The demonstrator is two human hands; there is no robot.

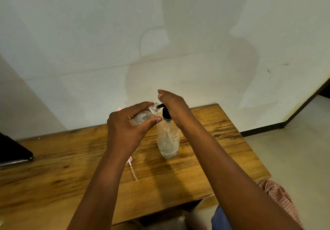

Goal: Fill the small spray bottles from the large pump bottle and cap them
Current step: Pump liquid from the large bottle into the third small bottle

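A tall clear pump bottle (168, 140) with a black pump head (166, 114) stands upright on the wooden table (214, 140). My right hand (174, 107) lies flat on top of the pump head, palm down. My left hand (127, 126) holds a small clear spray bottle (145, 116), uncapped and tilted, with its open neck right at the tip of the black nozzle. A pink spray cap with a thin white dip tube (132, 169) lies on the table under my left forearm, partly hidden.
A dark flat object (12, 152) sits at the table's left edge. The pale wall rises right behind the table. The table's right edge drops to a light floor. Checked cloth (280, 196) shows at the lower right.
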